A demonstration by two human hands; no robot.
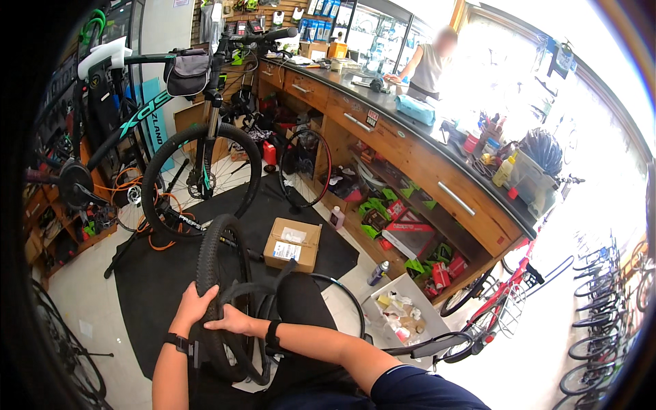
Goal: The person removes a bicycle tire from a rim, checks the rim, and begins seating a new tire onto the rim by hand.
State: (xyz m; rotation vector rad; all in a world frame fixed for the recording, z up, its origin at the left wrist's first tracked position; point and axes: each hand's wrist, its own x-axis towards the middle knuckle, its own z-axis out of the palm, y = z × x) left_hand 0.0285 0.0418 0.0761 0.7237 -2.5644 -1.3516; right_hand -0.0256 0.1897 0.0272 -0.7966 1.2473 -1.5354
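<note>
A bicycle wheel with a knobbly black tyre (210,256) stands upright in front of me, close to my dark-trousered knee. My left hand (197,305) grips the tyre's near left side, its thumb pressed on the tread. Just nearer to me, my right hand (231,320) closes on the same tyre from the right, thumb across the tread. The fingers of both hands are partly hidden. A slack black band, which looks like an inner tube (263,285), loops from beside the wheel over towards my knee.
A black mat (143,301) bears a cardboard box (292,244). Ahead stands a black and teal bicycle (147,113); a red-rimmed wheel (329,171) leans by the wooden counter (410,157). At right are a spray can (378,273) and a litter-filled bin (374,316). A person (434,68) stands behind the counter.
</note>
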